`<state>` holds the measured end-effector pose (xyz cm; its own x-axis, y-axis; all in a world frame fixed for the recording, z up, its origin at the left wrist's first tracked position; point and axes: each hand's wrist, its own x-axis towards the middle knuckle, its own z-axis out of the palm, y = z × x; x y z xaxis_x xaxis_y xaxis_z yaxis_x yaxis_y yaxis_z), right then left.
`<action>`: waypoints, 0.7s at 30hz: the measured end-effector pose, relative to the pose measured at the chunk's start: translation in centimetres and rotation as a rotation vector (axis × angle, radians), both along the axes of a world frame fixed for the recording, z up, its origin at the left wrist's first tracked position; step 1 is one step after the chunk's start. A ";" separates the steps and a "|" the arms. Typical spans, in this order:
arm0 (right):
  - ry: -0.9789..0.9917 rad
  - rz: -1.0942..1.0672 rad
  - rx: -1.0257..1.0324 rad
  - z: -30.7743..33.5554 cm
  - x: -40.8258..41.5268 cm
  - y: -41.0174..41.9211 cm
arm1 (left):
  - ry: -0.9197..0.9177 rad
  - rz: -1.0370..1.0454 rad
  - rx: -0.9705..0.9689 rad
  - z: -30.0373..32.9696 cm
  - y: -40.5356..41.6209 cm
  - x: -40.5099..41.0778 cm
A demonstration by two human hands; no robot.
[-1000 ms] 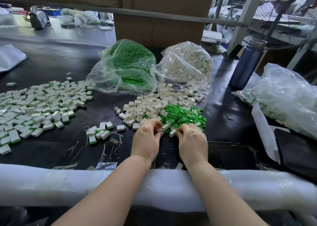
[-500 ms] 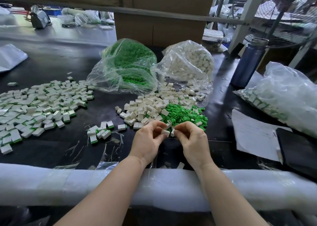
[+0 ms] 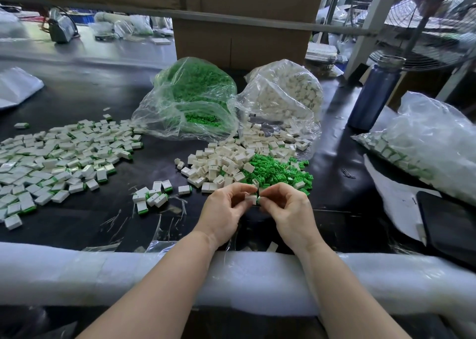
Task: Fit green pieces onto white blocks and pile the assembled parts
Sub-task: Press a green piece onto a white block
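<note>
Both hands have lifted off the loose heap since a second ago and drawn together just above the table [image 3: 77, 99], near its front edge. The left hand [image 3: 222, 213] pinches a white block [image 3: 250, 199] between thumb and curled fingertips. The right hand [image 3: 288, 215] meets it, thumb and forefinger closed on a green piece [image 3: 259, 199] pressed against the block's end; how far it is seated I cannot tell.

Just behind the hands lies the heap of white blocks [image 3: 224, 161], and touching its right side the green pieces [image 3: 278, 170]. Behind those, toward the middle of the table, two clear bags slump side by side, the green bag [image 3: 190, 99] on the left and the white bag [image 3: 283, 99] on the right, its mouth spilling into the heap.

The finished pile [image 3: 56, 158] spreads over the left side of the table, with a small cluster [image 3: 152, 197] of finished parts between it and the hands. Along the right edge sits a bag [image 3: 432, 143] of finished parts, beside a blue bottle [image 3: 373, 94]. A white foam pad [image 3: 257, 282] covers the front edge under the forearms.
</note>
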<state>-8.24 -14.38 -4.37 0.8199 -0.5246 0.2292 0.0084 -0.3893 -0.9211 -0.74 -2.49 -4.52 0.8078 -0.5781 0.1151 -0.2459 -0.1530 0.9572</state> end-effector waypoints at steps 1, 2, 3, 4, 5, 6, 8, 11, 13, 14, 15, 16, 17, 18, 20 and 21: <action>0.000 0.005 0.021 0.0 0.0 0.0 | 0.003 -0.007 -0.002 0.0 0.0 0.0; -0.002 0.008 0.042 0.1 0.0 -0.1 | 0.002 -0.008 -0.003 0.0 0.0 0.0; -0.007 0.009 0.062 0.1 0.0 -0.1 | 0.000 -0.004 -0.003 -0.1 0.0 0.0; -0.014 0.010 0.083 0.1 -0.1 -0.1 | 0.000 0.001 -0.002 -0.1 0.0 0.0; -0.023 0.009 0.108 0.1 -0.1 -0.2 | 0.003 0.007 0.000 -0.2 0.0 0.1; -0.031 0.007 0.133 0.0 -0.2 -0.2 | 0.004 0.012 0.005 -0.2 0.0 0.1; -0.040 0.001 0.167 0.0 -0.2 -0.3 | -0.014 0.018 0.024 -0.3 0.0 0.2; -0.042 0.007 0.158 0.1 -0.2 -0.3 | -0.037 0.006 0.028 -0.2 -0.1 0.1; -0.042 0.013 0.156 0.1 -0.2 -0.3 | -0.036 -0.006 0.022 -0.2 -0.1 0.0; -0.041 0.018 0.167 0.1 -0.2 -0.3 | -0.032 -0.011 0.019 -0.2 0.0 0.0; -0.038 0.024 0.182 0.1 -0.2 -0.3 | -0.025 -0.015 0.018 -0.2 0.0 0.0; -0.037 0.028 0.198 0.1 -0.3 -0.3 | -0.019 -0.018 0.016 -0.2 0.0 0.0; -0.035 0.030 0.209 0.1 -0.3 -0.3 | -0.012 -0.020 0.014 -0.1 0.0 0.0; -0.034 0.029 0.216 0.1 -0.3 -0.4 | -0.006 -0.023 0.012 -0.1 0.0 0.0; -0.030 0.027 0.224 0.2 -0.3 -0.3 | 0.004 -0.028 0.003 0.0 0.0 0.0; -0.028 0.026 0.224 0.2 -0.3 -0.3 | 0.008 -0.030 -0.003 0.0 0.1 0.0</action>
